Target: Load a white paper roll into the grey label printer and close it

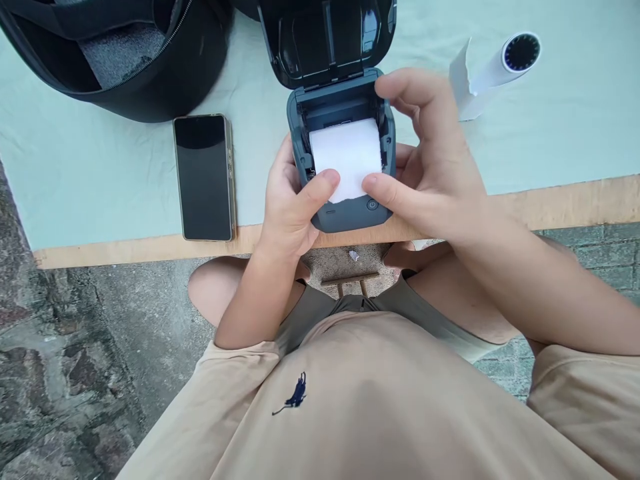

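Note:
A small dark blue-grey label printer [345,217] is held between my hands at the table's front edge. Its black lid [330,40] stands raised at the back. Inside sits a white paper roll [347,153], with its loose end lying over the front rim beside the power button. My left hand [295,200] wraps round the printer's left side, thumb pressing on the paper. My right hand [430,160] grips the right side: its thumb rests on the paper's right edge and its index finger touches the back right corner near the hinge.
Left of the printer lies a smartphone [203,177], screen dark. An unzipped black bag [165,80] stands at the back left. At the back right are a white paper roll with a dark core [505,63] and a folded white piece [463,80]. The wooden table edge [565,205] runs across the front.

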A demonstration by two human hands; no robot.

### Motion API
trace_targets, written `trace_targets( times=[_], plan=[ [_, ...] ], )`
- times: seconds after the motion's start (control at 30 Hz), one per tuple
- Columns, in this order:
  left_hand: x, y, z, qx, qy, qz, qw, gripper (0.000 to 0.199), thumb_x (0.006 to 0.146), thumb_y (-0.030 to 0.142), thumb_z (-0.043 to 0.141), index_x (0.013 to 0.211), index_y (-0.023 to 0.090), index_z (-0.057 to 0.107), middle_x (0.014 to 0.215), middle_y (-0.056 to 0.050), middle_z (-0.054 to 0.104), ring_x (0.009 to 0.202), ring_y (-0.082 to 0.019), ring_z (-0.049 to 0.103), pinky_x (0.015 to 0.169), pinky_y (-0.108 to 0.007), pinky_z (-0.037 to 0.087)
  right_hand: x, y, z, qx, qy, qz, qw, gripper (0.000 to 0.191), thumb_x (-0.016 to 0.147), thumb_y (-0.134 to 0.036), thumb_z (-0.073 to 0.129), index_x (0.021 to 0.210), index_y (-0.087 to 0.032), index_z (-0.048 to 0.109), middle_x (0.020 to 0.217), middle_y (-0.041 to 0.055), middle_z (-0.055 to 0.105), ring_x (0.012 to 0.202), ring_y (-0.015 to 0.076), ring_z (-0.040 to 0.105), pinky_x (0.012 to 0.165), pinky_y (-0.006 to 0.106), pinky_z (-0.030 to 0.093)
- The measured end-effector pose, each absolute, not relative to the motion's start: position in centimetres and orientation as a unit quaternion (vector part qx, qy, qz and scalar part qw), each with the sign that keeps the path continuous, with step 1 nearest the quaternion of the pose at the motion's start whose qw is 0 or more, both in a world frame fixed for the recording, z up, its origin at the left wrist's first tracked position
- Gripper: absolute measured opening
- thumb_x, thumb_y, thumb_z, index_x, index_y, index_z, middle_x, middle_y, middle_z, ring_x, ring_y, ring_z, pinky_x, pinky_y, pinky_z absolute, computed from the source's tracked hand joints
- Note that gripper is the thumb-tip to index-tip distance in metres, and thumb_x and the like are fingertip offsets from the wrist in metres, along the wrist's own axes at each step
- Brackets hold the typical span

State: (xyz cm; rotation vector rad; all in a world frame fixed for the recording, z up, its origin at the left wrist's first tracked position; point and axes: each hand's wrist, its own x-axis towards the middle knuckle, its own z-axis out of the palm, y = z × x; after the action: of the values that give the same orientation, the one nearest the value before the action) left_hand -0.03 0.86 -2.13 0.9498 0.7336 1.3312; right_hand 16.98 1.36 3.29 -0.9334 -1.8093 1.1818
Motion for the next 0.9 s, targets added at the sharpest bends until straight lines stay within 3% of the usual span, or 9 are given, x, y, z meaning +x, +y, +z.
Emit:
trace_targets(
  times=[0.13, 0.27, 0.5, 0.7, 0.9],
  plan=[
    [0.0, 0.5, -1.9, 0.428, 0.313, 0.579, 0.619, 0.043, 0.070, 0.041, 0.073, 0.104, 0.023, 0.053, 0.098, -0.002, 0.067, 0.101, -0.026, 0.069, 0.088, -0.040, 0.057, 17.1, 1.5, 2.8, -0.353, -0.705, 0.466, 0.402, 0.056, 0.081, -0.023, 0.059, 0.131, -0.031, 0.034, 0.141, 0.0019, 0.030, 0.138, 0.0184, 0.030, 0.072, 0.017, 0.056],
    [0.0, 0.4, -1.5, 0.442, 0.320, 0.562, 0.621, 0.049, 0.069, 0.041, 0.074, 0.110, 0.025, 0.052, 0.101, -0.002, 0.066, 0.100, -0.026, 0.069, 0.084, -0.040, 0.058, 17.1, 1.6, 2.5, -0.357, -0.683, 0.480, 0.419, 0.059, 0.082, -0.029, 0.059, 0.133, -0.033, 0.030, 0.146, 0.0020, 0.022, 0.136, 0.0178, 0.033, 0.070, 0.016, 0.057],
    [0.3, 0.3, -0.9, 0.426, 0.361, 0.552, 0.620, 0.047, 0.073, 0.048, 0.069, 0.110, 0.025, 0.052, 0.093, -0.001, 0.066, 0.101, -0.024, 0.068, 0.092, -0.039, 0.055, 17.3, 1.7, 2.7, -0.324, -0.698, 0.494, 0.404, 0.063, 0.082, -0.030, 0.059, 0.136, -0.030, 0.027, 0.149, 0.0028, 0.021, 0.135, 0.0180, 0.033, 0.070, 0.016, 0.057],
    [0.1, 0.3, -1.3, 0.437, 0.353, 0.552, 0.616, 0.053, 0.066, 0.046, 0.075, 0.110, 0.026, 0.051, 0.100, -0.002, 0.066, 0.100, -0.025, 0.068, 0.080, -0.036, 0.059, 17.3, 1.8, 2.9, -0.338, -0.692, 0.496, 0.402, 0.060, 0.084, -0.032, 0.057, 0.136, -0.031, 0.027, 0.149, 0.0013, 0.022, 0.135, 0.0175, 0.034, 0.066, 0.015, 0.056],
    [0.2, 0.3, -1.3, 0.432, 0.355, 0.557, 0.614, 0.051, 0.069, 0.043, 0.073, 0.112, 0.027, 0.051, 0.100, -0.002, 0.065, 0.093, -0.022, 0.069, 0.079, -0.035, 0.059, 17.2, 1.8, 3.1, -0.336, -0.672, 0.516, 0.411, 0.061, 0.077, -0.025, 0.063, 0.127, -0.030, 0.028, 0.146, 0.0028, 0.024, 0.132, 0.0162, 0.038, 0.069, 0.017, 0.056]
  ],
)
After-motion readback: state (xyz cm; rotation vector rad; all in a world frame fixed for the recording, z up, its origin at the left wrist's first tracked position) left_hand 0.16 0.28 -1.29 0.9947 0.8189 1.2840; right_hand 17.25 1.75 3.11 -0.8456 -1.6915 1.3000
